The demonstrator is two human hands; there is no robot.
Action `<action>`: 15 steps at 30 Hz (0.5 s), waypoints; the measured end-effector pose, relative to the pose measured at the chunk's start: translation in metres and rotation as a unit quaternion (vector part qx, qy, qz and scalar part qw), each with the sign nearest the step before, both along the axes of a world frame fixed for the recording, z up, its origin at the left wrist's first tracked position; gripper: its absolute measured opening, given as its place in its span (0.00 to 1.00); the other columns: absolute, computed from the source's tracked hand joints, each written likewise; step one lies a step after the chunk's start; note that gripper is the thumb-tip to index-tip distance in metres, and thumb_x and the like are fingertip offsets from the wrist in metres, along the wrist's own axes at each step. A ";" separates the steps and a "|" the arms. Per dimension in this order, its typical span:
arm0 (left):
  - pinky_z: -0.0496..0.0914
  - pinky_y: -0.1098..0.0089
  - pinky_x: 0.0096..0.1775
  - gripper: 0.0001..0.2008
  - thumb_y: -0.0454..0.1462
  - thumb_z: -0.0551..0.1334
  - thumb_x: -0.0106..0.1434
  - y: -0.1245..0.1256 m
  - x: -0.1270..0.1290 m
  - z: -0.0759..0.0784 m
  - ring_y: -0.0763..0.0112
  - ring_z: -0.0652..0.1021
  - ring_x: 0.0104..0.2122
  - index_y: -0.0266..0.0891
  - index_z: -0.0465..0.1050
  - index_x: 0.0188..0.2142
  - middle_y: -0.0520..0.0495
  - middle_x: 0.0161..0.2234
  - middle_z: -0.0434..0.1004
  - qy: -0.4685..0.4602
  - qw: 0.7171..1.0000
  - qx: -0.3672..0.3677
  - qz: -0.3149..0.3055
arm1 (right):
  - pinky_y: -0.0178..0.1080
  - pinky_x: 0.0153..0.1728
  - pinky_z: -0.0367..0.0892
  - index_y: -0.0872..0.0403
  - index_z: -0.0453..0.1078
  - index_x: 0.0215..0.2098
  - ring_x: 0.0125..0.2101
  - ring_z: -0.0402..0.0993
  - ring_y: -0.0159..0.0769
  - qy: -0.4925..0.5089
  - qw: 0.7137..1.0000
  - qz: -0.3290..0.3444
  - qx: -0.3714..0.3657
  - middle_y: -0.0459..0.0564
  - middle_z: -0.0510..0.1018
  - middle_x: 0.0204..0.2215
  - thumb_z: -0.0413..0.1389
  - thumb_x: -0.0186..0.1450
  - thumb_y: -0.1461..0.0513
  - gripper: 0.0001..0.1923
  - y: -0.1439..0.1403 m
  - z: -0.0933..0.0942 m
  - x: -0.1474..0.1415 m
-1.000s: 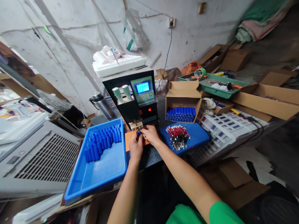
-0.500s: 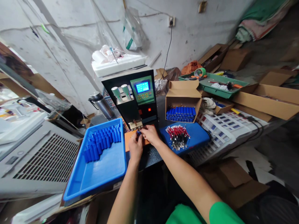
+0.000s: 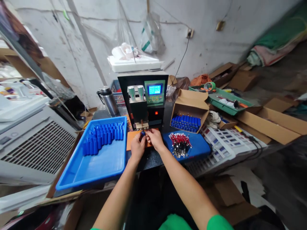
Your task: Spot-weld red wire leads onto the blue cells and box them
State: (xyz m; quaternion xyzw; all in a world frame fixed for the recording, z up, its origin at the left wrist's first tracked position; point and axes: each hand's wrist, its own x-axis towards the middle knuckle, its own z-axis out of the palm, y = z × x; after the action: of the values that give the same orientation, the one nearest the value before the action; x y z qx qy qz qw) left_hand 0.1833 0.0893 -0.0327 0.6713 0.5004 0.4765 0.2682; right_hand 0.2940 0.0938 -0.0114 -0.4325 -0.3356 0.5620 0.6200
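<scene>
My left hand [image 3: 137,147] is closed around a small blue cylindrical battery cell [image 3: 143,133], held just below the electrode tips [image 3: 142,123] of a black spot welder [image 3: 153,111]. Beside it my right hand [image 3: 155,139] has its fingers pinched together near the cell's top; whatever is between them is too small to make out. Both hands are over an orange board [image 3: 130,140]. To their right a bundle of red and black wire leads [image 3: 180,145] lies on a blue pad [image 3: 200,145]. At the left, a blue tray [image 3: 105,163] has many upright blue cells [image 3: 103,137] in its back part.
An open cardboard box [image 3: 190,97] of stacked blue cells stands right of the welder. A steel jug [image 3: 109,100] is at the back left. White foam [image 3: 134,65] rests on the welder. A green tray [image 3: 230,99] with tools and tape lies at the back right.
The head view has turned, so the scene sits lower and the machine appears more upright. Both hands stay at the electrodes; the right fingers have shifted slightly beside the cell.
</scene>
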 end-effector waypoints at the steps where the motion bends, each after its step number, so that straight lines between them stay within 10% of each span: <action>1: 0.68 0.68 0.39 0.14 0.42 0.58 0.64 0.000 -0.001 0.000 0.66 0.76 0.33 0.38 0.76 0.43 0.46 0.35 0.78 -0.003 1.000 0.005 0.003 | 0.26 0.14 0.54 0.57 0.66 0.28 0.16 0.60 0.24 -0.007 1.000 -0.002 -0.001 0.41 0.67 0.18 0.60 0.56 0.56 0.12 -0.003 0.000 0.000; 10: 0.71 0.66 0.40 0.14 0.43 0.61 0.60 -0.005 -0.009 -0.008 0.65 0.78 0.36 0.37 0.76 0.41 0.44 0.37 0.79 -0.024 0.999 0.027 0.017 | 0.31 0.20 0.64 0.57 0.70 0.34 0.21 0.68 0.32 -0.157 0.986 -0.028 0.049 0.46 0.73 0.23 0.60 0.57 0.56 0.13 -0.033 -0.008 -0.001; 15: 0.71 0.67 0.38 0.13 0.43 0.62 0.61 -0.009 -0.011 -0.011 0.67 0.77 0.34 0.38 0.75 0.41 0.45 0.36 0.77 0.006 0.997 0.078 0.002 | 0.34 0.33 0.67 0.56 0.74 0.34 0.29 0.73 0.36 -0.338 0.932 -0.094 0.094 0.50 0.78 0.29 0.60 0.62 0.59 0.07 -0.047 -0.001 -0.005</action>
State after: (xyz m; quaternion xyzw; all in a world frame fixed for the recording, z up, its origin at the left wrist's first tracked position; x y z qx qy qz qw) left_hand 0.1720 0.0803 -0.0436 0.6923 0.4647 0.5100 0.2114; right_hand 0.2886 0.0467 -0.0128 -0.5660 -0.5343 0.2883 0.5577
